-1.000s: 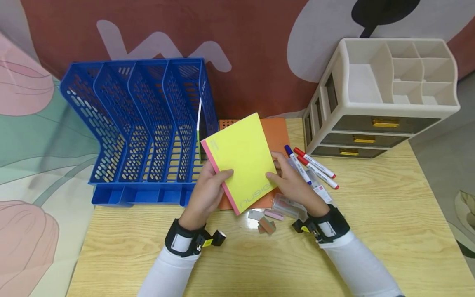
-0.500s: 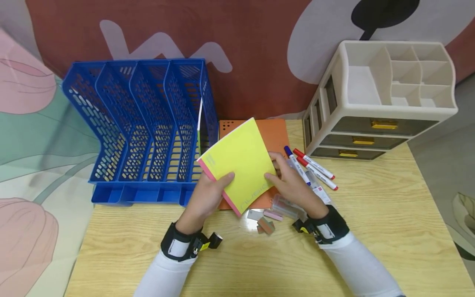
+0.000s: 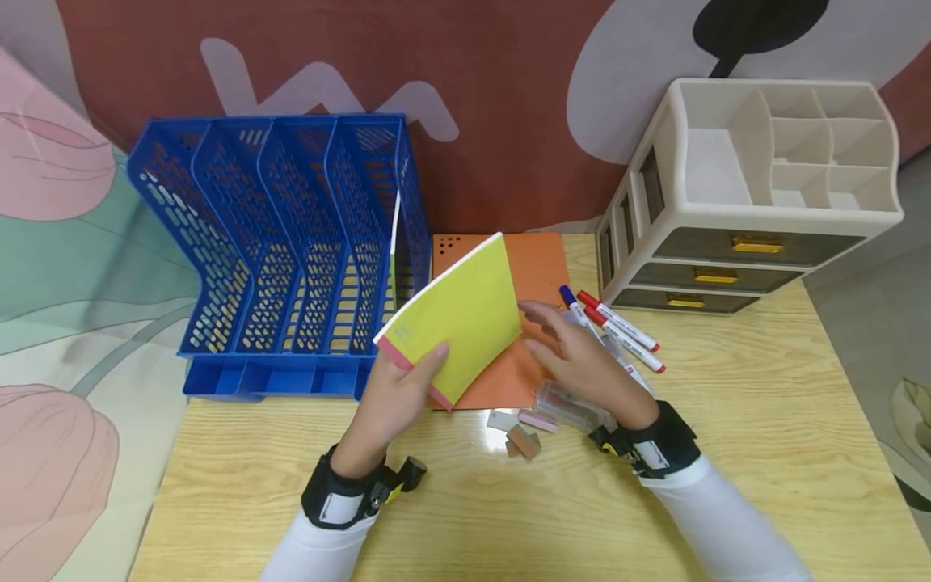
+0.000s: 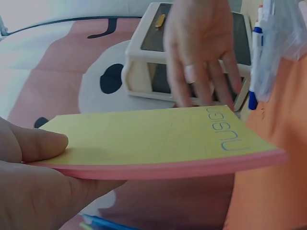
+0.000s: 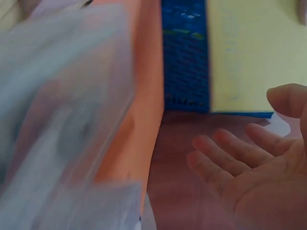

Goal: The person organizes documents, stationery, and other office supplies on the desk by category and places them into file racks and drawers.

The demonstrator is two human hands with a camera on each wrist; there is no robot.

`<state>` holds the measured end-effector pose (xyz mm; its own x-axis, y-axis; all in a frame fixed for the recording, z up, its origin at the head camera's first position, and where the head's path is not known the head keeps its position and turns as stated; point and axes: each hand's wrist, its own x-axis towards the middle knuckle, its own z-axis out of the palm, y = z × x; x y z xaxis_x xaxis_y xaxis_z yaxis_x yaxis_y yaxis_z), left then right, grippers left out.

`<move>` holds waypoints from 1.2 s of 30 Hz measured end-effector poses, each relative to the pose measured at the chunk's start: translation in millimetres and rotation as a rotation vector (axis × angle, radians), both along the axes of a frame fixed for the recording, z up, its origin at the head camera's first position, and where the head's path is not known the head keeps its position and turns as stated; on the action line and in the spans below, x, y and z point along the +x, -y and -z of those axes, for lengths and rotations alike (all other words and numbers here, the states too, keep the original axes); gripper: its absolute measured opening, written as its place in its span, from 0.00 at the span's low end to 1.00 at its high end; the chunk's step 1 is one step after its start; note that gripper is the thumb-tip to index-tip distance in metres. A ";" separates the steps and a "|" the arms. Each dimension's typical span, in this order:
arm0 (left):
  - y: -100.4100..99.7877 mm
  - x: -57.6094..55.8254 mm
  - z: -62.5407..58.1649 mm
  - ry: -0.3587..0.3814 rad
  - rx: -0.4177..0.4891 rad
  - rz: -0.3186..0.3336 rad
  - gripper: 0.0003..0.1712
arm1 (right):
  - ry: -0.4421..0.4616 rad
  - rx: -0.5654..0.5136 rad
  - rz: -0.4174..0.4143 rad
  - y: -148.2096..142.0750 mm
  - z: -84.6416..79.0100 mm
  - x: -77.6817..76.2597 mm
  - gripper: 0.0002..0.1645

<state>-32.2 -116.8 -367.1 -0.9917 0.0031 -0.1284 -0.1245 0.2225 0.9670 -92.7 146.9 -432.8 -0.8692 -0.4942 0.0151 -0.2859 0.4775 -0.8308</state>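
Observation:
A yellow notebook (image 3: 465, 311) with a pink spine is tilted up over the orange board (image 3: 541, 267). My left hand (image 3: 396, 396) grips it at the spine; in the left wrist view the thumb lies on the cover and the fingers (image 4: 86, 191) are underneath. Just off the notebook's right edge is my right hand (image 3: 582, 360), fingers spread and holding nothing. The right wrist view shows its palm (image 5: 268, 187) apart from the notebook cover (image 5: 254, 57). To the left stands a blue file rack (image 3: 291, 242) with a thin book (image 3: 395, 250) upright in its rightmost slot.
Several markers (image 3: 618, 327) lie right of the orange board, by a clear plastic case (image 3: 567, 406). Several small erasers (image 3: 524, 439) lie in front of it. A white drawer organizer (image 3: 742, 210) stands at the back right.
The left hand has drawn the notebook slightly left and tilted it more steeply. The right hand has let go of the notebook's right edge and opened.

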 end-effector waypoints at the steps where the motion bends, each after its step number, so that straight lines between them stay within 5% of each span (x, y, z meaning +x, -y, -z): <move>1: 1.5 1.5 -2.2 -0.008 -0.006 -0.008 0.21 | -0.022 0.033 -0.001 -2.7 0.8 -0.1 0.35; 12: 20.7 21.1 -28.8 -0.164 -0.007 -0.053 0.20 | -0.197 0.220 -0.004 -31.0 2.5 2.8 0.35; 19: 35.9 32.1 -46.8 -0.180 0.016 -0.165 0.18 | -0.335 0.319 0.018 -46.3 10.6 7.3 0.33; 26: 56.5 37.9 -54.3 -0.207 0.014 -0.262 0.19 | -0.513 0.546 0.016 -60.3 15.8 9.8 0.41; 36: 84.3 44.3 -63.0 -0.248 0.070 -0.311 0.22 | -0.535 0.628 -0.021 -75.9 15.1 12.0 0.50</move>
